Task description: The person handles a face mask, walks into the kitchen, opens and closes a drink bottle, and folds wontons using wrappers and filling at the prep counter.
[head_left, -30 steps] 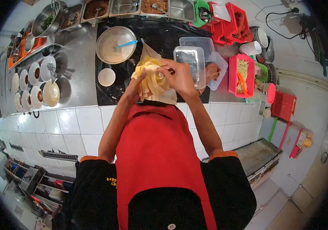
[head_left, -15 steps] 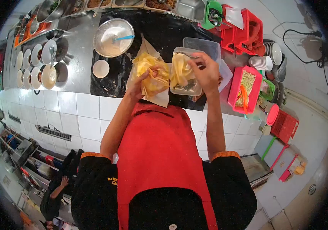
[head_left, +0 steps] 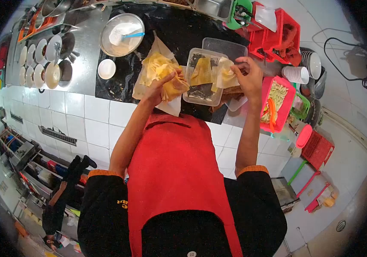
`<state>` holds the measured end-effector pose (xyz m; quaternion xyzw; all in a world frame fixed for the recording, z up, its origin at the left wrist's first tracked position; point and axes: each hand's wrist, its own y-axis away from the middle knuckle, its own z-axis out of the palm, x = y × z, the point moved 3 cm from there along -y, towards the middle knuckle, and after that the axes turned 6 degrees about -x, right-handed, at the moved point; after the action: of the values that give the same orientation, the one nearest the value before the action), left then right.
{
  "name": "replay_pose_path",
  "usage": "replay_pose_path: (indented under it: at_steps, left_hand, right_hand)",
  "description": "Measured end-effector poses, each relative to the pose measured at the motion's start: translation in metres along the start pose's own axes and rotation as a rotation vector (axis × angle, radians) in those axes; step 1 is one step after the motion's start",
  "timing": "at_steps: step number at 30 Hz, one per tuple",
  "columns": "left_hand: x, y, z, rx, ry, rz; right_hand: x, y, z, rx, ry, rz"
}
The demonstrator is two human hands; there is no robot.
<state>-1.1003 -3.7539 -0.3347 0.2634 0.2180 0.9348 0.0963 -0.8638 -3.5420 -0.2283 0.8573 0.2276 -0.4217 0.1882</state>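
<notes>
My left hand (head_left: 160, 88) is closed on a loose bunch of thin yellow dough wrappers (head_left: 164, 73), above a pale sheet of paper (head_left: 139, 91). Pinched in my right hand (head_left: 250, 79) is a single pale wrapper (head_left: 226, 73), hanging over the right rim of a clear plastic container (head_left: 202, 100). A thin, dark-looking tool (head_left: 241, 64) also shows at my right fingers; its kind is unclear. More yellow wrapper (head_left: 201, 73) lies inside the container.
Behind are a metal bowl (head_left: 106, 45) of white powder with a blue-handled utensil and a white cup (head_left: 106, 69). Several small bowls (head_left: 42, 50) stand left. A pink tray (head_left: 287, 105) and red bins (head_left: 277, 36) stand right. Another person (head_left: 55, 210) is at lower left.
My right hand has moved right, carrying a wrapper from over the container's middle to its right rim. The wrapper in the container is now uncovered. My left hand keeps its bunch.
</notes>
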Motion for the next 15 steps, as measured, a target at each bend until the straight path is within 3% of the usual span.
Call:
replay_pose_path:
  at_steps: [2,4,5,7,8,9,11,12,13,15]
  left_hand:
    - [-0.005,-0.006,0.009,-0.004,-0.01,-0.052]
    - [-0.008,-0.013,0.023,-0.018,-0.051,-0.065]
    - [-0.012,-0.02,0.024,-0.022,-0.056,-0.068]
    - [-0.03,-0.04,0.015,0.085,-0.451,-0.156]
    - [-0.042,-0.056,0.015,0.246,-0.655,-0.197]
    - [-0.046,-0.07,0.025,0.238,-0.652,-0.196]
    - [-0.045,-0.091,0.046,0.235,-1.347,-0.114]
    - [-0.05,-0.097,0.055,0.226,-1.384,0.125]
    - [-0.058,-0.102,0.059,0.219,-1.384,0.126]
    - [-0.07,-0.109,0.06,0.454,-1.579,0.218]
  right_hand:
    - [0.005,0.005,-0.005,0.018,-0.079,0.009]
    - [0.001,0.012,-0.003,-0.108,-0.494,0.056]
    - [0.002,0.012,-0.003,-0.101,-0.495,0.056]
    - [0.005,0.019,-0.009,-0.006,-0.02,0.069]
    - [0.01,0.023,-0.013,-0.002,-0.014,0.072]
    - [0.019,0.028,-0.018,0.021,-0.064,0.106]
    - [0.031,0.037,-0.029,0.048,-0.109,0.139]
    - [0.034,0.042,-0.035,0.067,-0.099,0.144]
    - [0.037,0.047,-0.039,0.086,-0.088,0.149]
    - [0.043,0.056,-0.041,0.067,-0.083,0.183]
